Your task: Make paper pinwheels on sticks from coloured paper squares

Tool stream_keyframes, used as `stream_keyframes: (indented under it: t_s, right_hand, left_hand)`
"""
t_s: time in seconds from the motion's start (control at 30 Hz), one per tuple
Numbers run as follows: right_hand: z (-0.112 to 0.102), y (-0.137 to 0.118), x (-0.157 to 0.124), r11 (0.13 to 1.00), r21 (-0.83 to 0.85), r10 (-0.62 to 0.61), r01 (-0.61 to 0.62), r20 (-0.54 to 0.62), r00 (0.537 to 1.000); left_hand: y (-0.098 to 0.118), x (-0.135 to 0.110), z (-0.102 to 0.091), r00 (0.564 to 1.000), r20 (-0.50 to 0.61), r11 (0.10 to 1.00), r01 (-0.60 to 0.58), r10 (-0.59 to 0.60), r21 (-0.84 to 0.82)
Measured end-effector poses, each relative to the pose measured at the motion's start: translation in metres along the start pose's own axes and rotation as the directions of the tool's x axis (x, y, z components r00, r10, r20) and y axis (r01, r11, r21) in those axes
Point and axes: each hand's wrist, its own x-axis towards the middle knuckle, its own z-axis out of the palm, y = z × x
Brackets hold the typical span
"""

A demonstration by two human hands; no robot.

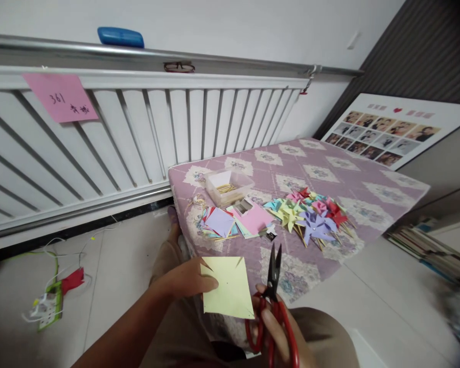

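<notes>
My left hand (193, 278) pinches a square of pale yellow paper (230, 294) by its left side, thumb on top. Slits run inward from the paper's corners, and a small dot marks its middle. In my right hand (274, 319) are red-handled scissors (274, 273), their dark blades slightly apart and pointing up, just right of the paper without touching it. Beyond lie a stack of coloured paper squares (219, 223), a pink sheet (256, 219) and a pile of finished paper pinwheels (315, 225) on sticks.
A clear plastic box (230, 188) with thin sticks stands on the flowered purple tablecloth (352, 179). A white radiator (199, 120) runs behind, with glasses (179, 67) and a blue case (120, 37) above. A power strip (49, 306) with cables lies on the floor at left.
</notes>
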Motion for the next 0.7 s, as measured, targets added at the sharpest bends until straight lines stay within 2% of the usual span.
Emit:
stream_keyframes:
  t_s: [0.13,0.2,0.3,0.37,0.43,0.57,0.63,0.7]
  right_hand:
    - [0.031,-0.016,0.004,0.998,0.025,0.061,-0.065,0.143,0.988]
    - [0.041,-0.018,0.006,0.998,0.031,0.053,-0.059,0.151,0.987]
    - [0.046,-0.015,0.008,0.999,0.021,0.022,-0.024,0.103,0.994]
    - [0.047,-0.012,0.010,0.998,0.067,-0.021,0.016,0.066,0.998]
    - [0.049,-0.011,0.012,0.989,0.133,-0.070,0.068,0.015,0.997]
    - [0.052,-0.012,0.016,0.979,0.180,-0.086,0.094,-0.055,0.995]
    - [0.053,-0.013,0.017,0.978,0.179,-0.091,0.103,-0.073,0.993]
    - [0.053,-0.012,0.018,0.977,0.168,-0.116,0.129,-0.087,0.989]
  left_hand:
    - [-0.002,0.002,-0.003,0.991,0.110,0.994,0.062,-0.073,0.095]
    - [-0.006,0.003,0.000,0.990,0.117,0.995,0.071,-0.078,0.067]
    - [-0.019,0.003,0.010,0.998,0.036,0.974,0.049,-0.042,-0.220]
    - [-0.031,0.003,0.019,0.999,-0.023,0.882,0.027,-0.043,-0.471]
    - [-0.044,0.002,0.029,0.997,-0.081,0.796,-0.057,0.010,-0.602]
    - [-0.061,0.002,0.048,0.989,-0.143,0.710,-0.131,0.043,-0.692]
    - [-0.062,0.004,0.057,0.983,-0.176,0.669,-0.158,0.040,-0.726]
    - [-0.062,0.006,0.066,0.983,-0.180,0.669,-0.160,0.039,-0.726]
